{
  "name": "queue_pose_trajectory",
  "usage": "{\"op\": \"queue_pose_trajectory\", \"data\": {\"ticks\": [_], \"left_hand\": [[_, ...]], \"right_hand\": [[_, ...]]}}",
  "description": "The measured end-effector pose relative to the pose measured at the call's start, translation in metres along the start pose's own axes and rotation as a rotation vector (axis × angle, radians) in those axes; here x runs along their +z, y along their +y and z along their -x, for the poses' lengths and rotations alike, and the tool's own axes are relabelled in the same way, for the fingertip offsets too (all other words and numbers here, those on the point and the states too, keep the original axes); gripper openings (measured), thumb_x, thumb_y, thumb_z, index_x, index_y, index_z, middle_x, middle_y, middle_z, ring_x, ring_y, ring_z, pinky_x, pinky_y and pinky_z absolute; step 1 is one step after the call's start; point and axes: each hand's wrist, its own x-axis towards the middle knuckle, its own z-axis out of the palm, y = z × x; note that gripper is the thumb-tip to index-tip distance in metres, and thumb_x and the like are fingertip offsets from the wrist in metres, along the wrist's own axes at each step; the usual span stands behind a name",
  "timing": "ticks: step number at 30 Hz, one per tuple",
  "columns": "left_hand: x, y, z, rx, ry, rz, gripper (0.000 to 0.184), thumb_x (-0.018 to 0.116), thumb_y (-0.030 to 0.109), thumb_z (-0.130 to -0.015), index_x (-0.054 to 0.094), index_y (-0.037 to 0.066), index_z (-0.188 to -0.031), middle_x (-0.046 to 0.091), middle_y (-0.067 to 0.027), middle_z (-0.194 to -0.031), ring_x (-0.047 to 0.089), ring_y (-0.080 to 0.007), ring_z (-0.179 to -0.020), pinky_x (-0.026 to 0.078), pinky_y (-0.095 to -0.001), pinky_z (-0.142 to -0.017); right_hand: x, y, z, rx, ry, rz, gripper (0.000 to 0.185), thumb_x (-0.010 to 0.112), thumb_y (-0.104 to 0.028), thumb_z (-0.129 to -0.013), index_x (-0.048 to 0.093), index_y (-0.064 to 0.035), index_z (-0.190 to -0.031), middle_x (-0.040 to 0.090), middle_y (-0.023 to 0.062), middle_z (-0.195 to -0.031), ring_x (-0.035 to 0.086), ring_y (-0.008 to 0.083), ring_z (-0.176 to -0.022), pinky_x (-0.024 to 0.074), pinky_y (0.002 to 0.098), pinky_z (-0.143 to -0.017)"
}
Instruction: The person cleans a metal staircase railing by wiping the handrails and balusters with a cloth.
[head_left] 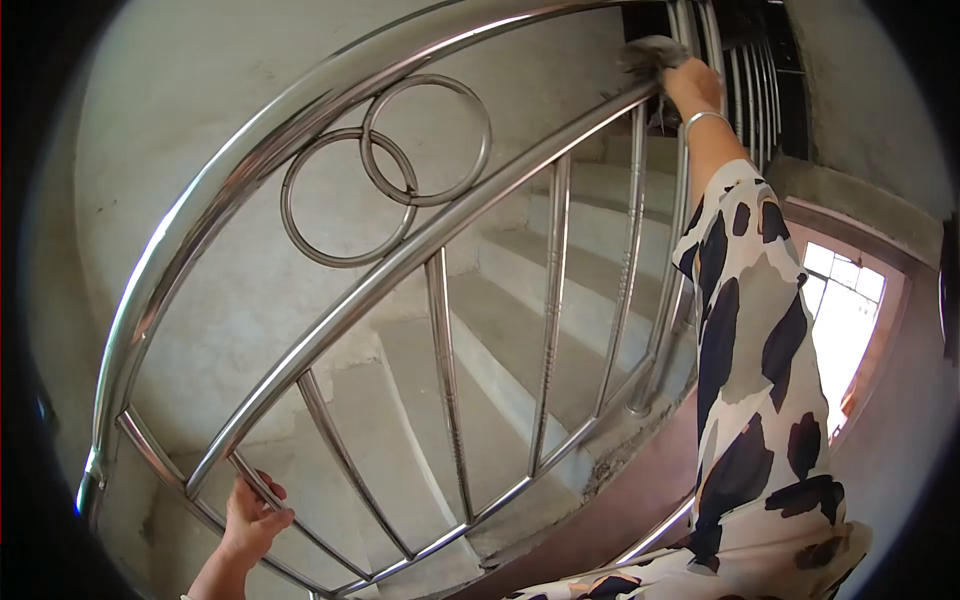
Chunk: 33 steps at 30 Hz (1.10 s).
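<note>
My right hand point(693, 88), with a bracelet at the wrist, is closed on a grey cloth point(655, 55) at the upper right. The cloth lies against the upper end of the sloping middle rail point(430, 235) of a shiny metal stair railing. At the lower left, my left hand point(253, 515) has its fingers wrapped round a thin metal baluster point(262, 483), just below that rail. Two interlocked metal rings point(387, 190) sit between the middle rail and the thick curved handrail point(165, 235).
Concrete steps point(520, 320) rise behind the balusters towards the upper right. A bright window point(845, 310) is at the right, past my patterned sleeve point(755, 340). More upright bars point(755, 95) stand at the top right. A plain wall point(200, 120) fills the upper left.
</note>
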Motion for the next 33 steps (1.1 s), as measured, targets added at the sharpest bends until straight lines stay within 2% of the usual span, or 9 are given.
{"op": "queue_pose_trajectory", "data": {"ticks": [6, 12, 14, 20, 22, 23, 25, 29, 33], "left_hand": [[0.008, -0.007, -0.002, -0.008, 0.083, -0.007, 0.051, 0.062, -0.007, -0.063, 0.036, 0.006, -0.105, 0.048, -0.0082, -0.092, 0.051, -0.0133, -0.071, 0.046, -0.0257, -0.057], [0.01, -0.009, -0.004, 0.017, 0.115, -0.006, 0.049, 0.059, -0.008, -0.062, 0.037, 0.007, -0.103, 0.048, -0.0076, -0.09, 0.049, -0.0131, -0.074, 0.044, -0.0259, -0.057], [0.01, -0.004, -0.002, 0.005, 0.093, 0.004, 0.048, 0.059, -0.007, -0.062, 0.038, 0.007, -0.103, 0.048, -0.0074, -0.089, 0.049, -0.0132, -0.075, 0.044, -0.0258, -0.057], [0.006, 0.0, -0.001, 0.002, 0.054, -0.021, 0.049, 0.059, -0.006, -0.062, 0.037, 0.007, -0.104, 0.048, -0.0076, -0.091, 0.049, -0.0142, -0.08, 0.044, -0.0259, -0.059], [0.006, 0.002, 0.001, -0.005, 0.054, -0.003, 0.05, 0.059, -0.006, -0.062, 0.037, 0.006, -0.105, 0.048, -0.0078, -0.092, 0.049, -0.0143, -0.081, 0.044, -0.0261, -0.059], [0.006, 0.004, 0.001, -0.003, 0.037, -0.004, 0.051, 0.06, -0.006, -0.062, 0.037, 0.006, -0.105, 0.048, -0.0082, -0.093, 0.049, -0.0142, -0.081, 0.045, -0.026, -0.059], [0.004, 0.003, 0.0, 0.005, 0.026, -0.003, 0.051, 0.06, -0.006, -0.062, 0.037, 0.006, -0.106, 0.048, -0.0086, -0.094, 0.049, -0.0142, -0.082, 0.045, -0.026, -0.06], [0.001, -0.004, 0.0, -0.002, 0.045, 0.034, 0.053, 0.062, -0.007, -0.062, 0.036, 0.006, -0.106, 0.048, -0.0089, -0.094, 0.049, -0.0139, -0.082, 0.046, -0.0257, -0.062], [0.002, -0.009, 0.0, -0.001, 0.061, -0.011, 0.053, 0.062, -0.007, -0.062, 0.036, 0.007, -0.107, 0.048, -0.0086, -0.094, 0.05, -0.014, -0.08, 0.046, -0.026, -0.061]], "right_hand": [[0.007, 0.008, 0.016, -0.073, 0.004, -0.213, 0.037, 0.057, -0.035, -0.078, 0.066, -0.0051, -0.099, 0.064, 0.0198, -0.098, 0.06, 0.0342, -0.094, 0.0464, 0.0404, -0.082], [-0.048, -0.004, 0.125, -0.523, -0.311, -0.503, 0.034, 0.065, -0.036, -0.072, 0.066, -0.01, -0.095, 0.065, 0.0186, -0.088, 0.062, 0.0337, -0.086, 0.0494, 0.0397, -0.073], [-0.053, -0.005, 0.169, -0.695, -0.112, -0.556, 0.037, 0.068, -0.026, -0.069, 0.063, -0.0131, -0.104, 0.063, 0.0158, -0.087, 0.061, 0.0335, -0.083, 0.0491, 0.0407, -0.071], [-0.063, -0.027, 0.164, -0.858, -0.075, -0.455, 0.039, 0.063, -0.016, -0.07, 0.062, -0.0112, -0.108, 0.062, 0.0169, -0.089, 0.06, 0.0345, -0.085, 0.049, 0.0414, -0.072], [-0.04, -0.031, 0.113, -0.708, 0.009, -0.36, 0.036, 0.059, -0.013, -0.07, 0.064, -0.0142, -0.106, 0.062, 0.0166, -0.095, 0.06, 0.0346, -0.089, 0.0488, 0.042, -0.074], [-0.052, -0.038, 0.09, -0.478, -0.285, -0.338, 0.035, 0.056, -0.013, -0.069, 0.064, -0.0148, -0.104, 0.062, 0.0164, -0.102, 0.059, 0.0345, -0.094, 0.0482, 0.0425, -0.078], [-0.03, -0.03, 0.035, -0.297, -0.267, -0.218, 0.034, 0.055, -0.016, -0.073, 0.064, -0.0141, -0.105, 0.061, 0.0168, -0.107, 0.057, 0.0351, -0.101, 0.0464, 0.0404, -0.085], [0.004, 0.008, -0.033, -0.071, -0.105, -0.054, 0.033, 0.056, -0.021, -0.075, 0.064, 0.002, -0.097, 0.061, 0.023, -0.103, 0.057, 0.0368, -0.1, 0.0457, 0.0415, -0.085], [0.002, 0.019, -0.023, 0.003, -0.038, -0.156, 0.031, 0.054, -0.015, -0.076, 0.064, 0.0017, -0.1, 0.06, 0.0231, -0.105, 0.057, 0.0363, -0.101, 0.0454, 0.0389, -0.086]]}}
